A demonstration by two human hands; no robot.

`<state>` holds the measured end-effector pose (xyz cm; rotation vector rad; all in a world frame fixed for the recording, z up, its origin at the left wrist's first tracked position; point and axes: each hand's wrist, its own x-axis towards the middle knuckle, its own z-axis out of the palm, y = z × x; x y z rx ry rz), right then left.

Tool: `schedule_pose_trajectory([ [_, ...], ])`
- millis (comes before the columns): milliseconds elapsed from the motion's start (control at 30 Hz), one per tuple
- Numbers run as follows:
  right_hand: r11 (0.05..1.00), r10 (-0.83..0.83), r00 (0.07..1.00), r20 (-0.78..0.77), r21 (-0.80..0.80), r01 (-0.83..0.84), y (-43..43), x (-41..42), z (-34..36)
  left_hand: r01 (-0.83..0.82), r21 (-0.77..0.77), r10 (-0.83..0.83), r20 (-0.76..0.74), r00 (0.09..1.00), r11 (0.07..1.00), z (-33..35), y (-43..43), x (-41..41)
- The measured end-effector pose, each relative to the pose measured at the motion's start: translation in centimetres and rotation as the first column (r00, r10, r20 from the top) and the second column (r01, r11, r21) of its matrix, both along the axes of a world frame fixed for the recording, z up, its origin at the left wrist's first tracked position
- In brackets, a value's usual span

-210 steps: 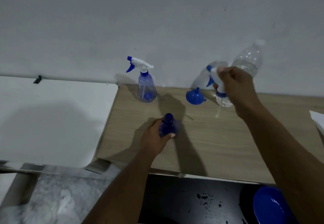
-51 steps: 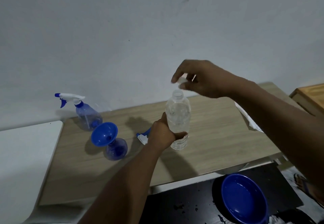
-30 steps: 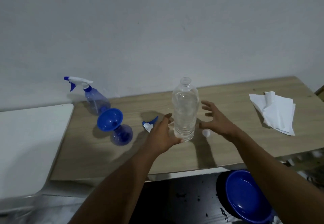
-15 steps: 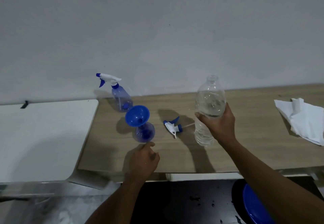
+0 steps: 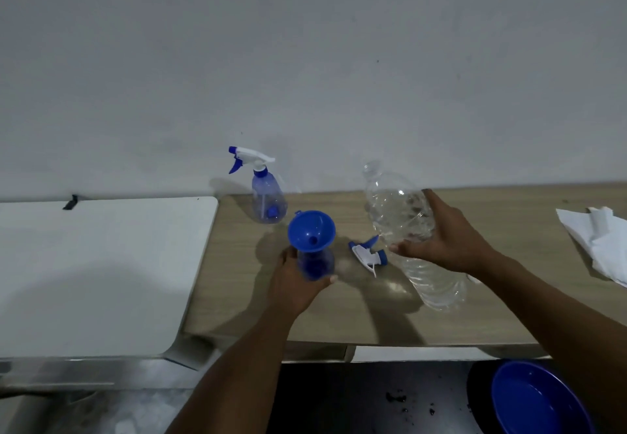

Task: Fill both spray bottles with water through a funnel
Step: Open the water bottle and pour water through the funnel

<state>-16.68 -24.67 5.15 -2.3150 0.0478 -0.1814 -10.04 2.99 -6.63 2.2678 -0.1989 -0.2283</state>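
Observation:
A blue funnel (image 5: 311,230) sits in the neck of an open blue spray bottle (image 5: 317,265) on the wooden table (image 5: 356,315). My left hand (image 5: 295,281) grips that bottle's body. My right hand (image 5: 448,236) holds an uncapped clear water bottle (image 5: 400,209) lifted off the table and tilted, its mouth pointing up and left, right of the funnel. The removed spray head (image 5: 368,253) lies on the table between the two bottles. A second spray bottle (image 5: 268,196), with its white and blue trigger head on, stands by the wall.
A white table (image 5: 101,264) adjoins the wooden one on the left. White paper towels (image 5: 600,243) lie at the far right. A blue bowl (image 5: 536,399) rests on the dark floor below the table's front edge. A grey wall runs behind.
My left hand has closed on the bottle with the funnel. My right hand has lifted the water bottle off the table and tilted it toward the funnel.

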Motion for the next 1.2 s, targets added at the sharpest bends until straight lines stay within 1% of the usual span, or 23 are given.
schedule_pose_trajectory([
  [100,0.983,0.073,0.993,-0.094,-0.162,-0.088,0.6,0.7,-0.5,0.069,-0.015,-0.069,-0.024,0.997,0.998,-1.7,0.0,1.5],
  [200,0.927,0.095,0.975,-0.199,-0.339,-0.160,1.3,1.2,-0.6,0.086,-0.032,-0.087,-0.029,0.996,0.996,-2.4,0.4,2.2],
  [267,0.892,0.114,0.968,-0.222,-0.407,-0.198,1.7,1.4,-0.5,0.091,-0.073,-0.093,-0.016,0.996,0.993,-2.4,0.4,2.2],
  [367,0.847,0.115,0.961,-0.252,-0.480,-0.228,2.1,1.5,-0.3,0.101,-0.073,-0.101,-0.002,0.995,0.992,-2.4,0.6,2.1],
  [467,0.809,0.095,0.950,-0.299,-0.533,-0.249,1.9,1.5,-0.1,0.101,-0.060,-0.102,-0.001,0.995,0.993,-2.0,0.7,2.1],
  [600,0.751,0.079,0.937,-0.341,-0.597,-0.281,1.7,1.7,0.3,0.105,-0.080,-0.107,-0.025,0.994,0.991,-1.8,0.8,2.2],
  [767,0.703,0.063,0.917,-0.394,-0.635,-0.321,1.9,2.1,1.4,0.103,-0.077,-0.106,-0.031,0.994,0.992,-1.9,0.7,2.2],
  [1067,0.660,0.057,0.912,-0.407,-0.670,-0.340,2.3,2.7,2.1,0.104,-0.039,-0.105,-0.034,0.994,0.994,-2.1,0.7,2.4],
  [1200,0.618,0.068,0.909,-0.412,-0.697,-0.363,2.2,2.9,2.0,0.102,-0.045,-0.103,-0.032,0.994,0.994,-2.0,0.7,2.4],
])
